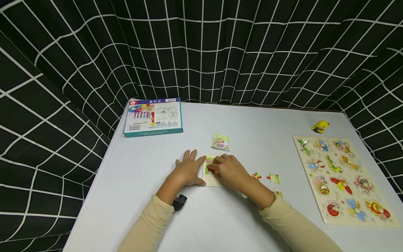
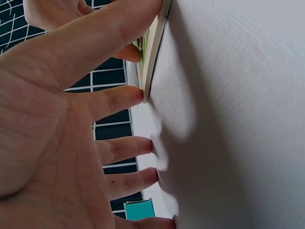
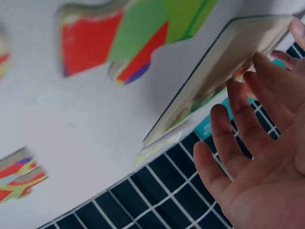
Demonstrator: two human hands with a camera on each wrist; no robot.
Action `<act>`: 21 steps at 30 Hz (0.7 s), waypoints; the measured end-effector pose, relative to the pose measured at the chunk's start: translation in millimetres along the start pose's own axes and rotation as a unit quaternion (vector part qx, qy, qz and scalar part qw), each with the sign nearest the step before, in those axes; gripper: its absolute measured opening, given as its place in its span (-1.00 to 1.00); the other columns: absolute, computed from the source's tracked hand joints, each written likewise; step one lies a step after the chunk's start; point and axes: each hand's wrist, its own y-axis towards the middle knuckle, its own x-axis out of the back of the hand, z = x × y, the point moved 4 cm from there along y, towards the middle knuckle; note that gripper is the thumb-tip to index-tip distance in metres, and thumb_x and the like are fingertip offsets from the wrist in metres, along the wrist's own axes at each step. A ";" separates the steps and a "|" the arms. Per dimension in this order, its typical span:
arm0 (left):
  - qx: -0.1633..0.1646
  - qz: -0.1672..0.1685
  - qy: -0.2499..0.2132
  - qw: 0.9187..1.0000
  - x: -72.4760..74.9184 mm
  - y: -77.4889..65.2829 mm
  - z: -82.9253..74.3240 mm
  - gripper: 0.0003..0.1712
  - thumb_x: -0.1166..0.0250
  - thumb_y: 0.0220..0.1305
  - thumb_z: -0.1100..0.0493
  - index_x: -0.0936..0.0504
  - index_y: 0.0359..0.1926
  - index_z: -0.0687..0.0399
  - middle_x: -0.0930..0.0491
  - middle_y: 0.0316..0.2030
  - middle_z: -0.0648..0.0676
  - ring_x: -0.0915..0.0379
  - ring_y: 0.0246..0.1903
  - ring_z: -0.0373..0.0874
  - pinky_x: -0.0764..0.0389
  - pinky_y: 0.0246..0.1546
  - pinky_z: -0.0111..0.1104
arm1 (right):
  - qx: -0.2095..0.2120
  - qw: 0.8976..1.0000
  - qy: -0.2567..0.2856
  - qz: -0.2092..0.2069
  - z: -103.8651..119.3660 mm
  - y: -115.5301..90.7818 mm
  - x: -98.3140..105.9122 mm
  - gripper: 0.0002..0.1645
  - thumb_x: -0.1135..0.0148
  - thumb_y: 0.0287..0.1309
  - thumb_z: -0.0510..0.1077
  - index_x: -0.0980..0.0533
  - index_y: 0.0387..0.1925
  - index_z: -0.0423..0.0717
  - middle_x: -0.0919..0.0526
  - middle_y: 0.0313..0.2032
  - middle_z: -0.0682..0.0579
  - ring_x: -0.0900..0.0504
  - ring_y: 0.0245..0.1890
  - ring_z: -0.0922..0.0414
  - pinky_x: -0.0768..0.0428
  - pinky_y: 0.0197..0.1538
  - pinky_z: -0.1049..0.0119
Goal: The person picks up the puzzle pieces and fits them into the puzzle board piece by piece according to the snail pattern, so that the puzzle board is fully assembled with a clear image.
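A small pale puzzle board [image 1: 213,181] with a green and red picture part lies before me. My left hand [image 1: 187,171] spreads flat at its left side; the thumb and index finger touch the board's edge, as the left wrist view also shows. Over the board's picture is my right hand [image 1: 231,171], its bent fingertips touching a red and green puzzle piece [image 1: 209,169]. The fingers hide much of that piece. Loose puzzle pieces lie right of the board, among them a red and yellow piece [image 1: 256,176] and a red and green piece [image 1: 273,179].
Behind the board lies a small picture card [image 1: 220,142]. A teal-edged box [image 1: 153,119] stands at the back left. To the right is a large insect puzzle board [image 1: 346,180], with a yellow and black toy [image 1: 320,126] behind it. A black gridded curtain [image 1: 201,52] encloses the table.
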 end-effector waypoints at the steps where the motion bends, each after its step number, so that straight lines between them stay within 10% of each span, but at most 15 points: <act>1: 0.001 0.000 -0.003 1.000 -1.2 0.5 -0.2 0.07 -0.46 -0.28 -0.22 -0.22 0.31 -0.15 0.01 0.34 0.19 0.20 0.31 0.16 -0.15 0.03 0.27 | -0.002 1.000 0.006 0.003 -1.3 -2.8 1.6 -0.65 -0.34 -0.07 -0.10 -0.60 -0.13 0.12 -0.59 -0.22 0.16 -0.49 -0.11 0.11 -0.40 0.01 0.11; 21: -0.001 0.000 -0.035 0.999 2.9 -3.5 -4.2 0.06 -0.49 -0.28 -0.13 -0.23 0.31 -0.07 0.05 0.34 0.24 0.24 0.32 0.20 -0.07 0.03 0.32 | -0.142 0.989 0.041 -0.013 -83.7 -113.7 27.4 -0.62 -0.42 -0.18 -0.11 -0.61 -0.19 0.03 -0.61 -0.18 0.07 -0.51 -0.14 0.03 -0.41 -0.12 0.01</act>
